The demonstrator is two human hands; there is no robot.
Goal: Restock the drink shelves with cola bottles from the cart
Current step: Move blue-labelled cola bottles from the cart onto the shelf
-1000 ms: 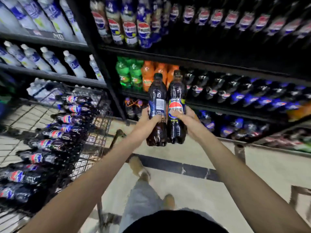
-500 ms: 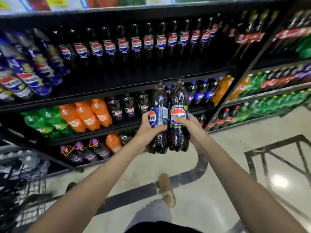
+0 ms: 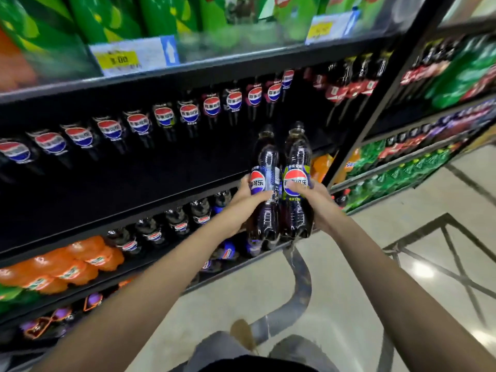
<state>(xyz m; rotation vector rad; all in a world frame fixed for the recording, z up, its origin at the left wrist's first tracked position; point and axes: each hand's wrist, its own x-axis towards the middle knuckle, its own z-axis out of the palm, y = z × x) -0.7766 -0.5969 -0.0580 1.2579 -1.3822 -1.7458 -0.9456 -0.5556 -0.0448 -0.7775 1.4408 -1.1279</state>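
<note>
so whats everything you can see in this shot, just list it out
held cola bottles: two, dark with red-white-blue labels, upright side by side in front of the shelves
shelved cola bottles: long row, dark, middle shelf; more on the shelf below
red-label bottles: several, dark, right end of the middle shelf
large green bottles: several, top shelf, blurred
price tags: two, yellow and white, top shelf edge
orange bottles: a cluster, lower shelf, left
small green bottles: many, low shelves of the right-hand unit
floor: pale tiles, dark inlay lines
left hand: grips the left bottle at its label
right hand: grips the right bottle at its label
</note>
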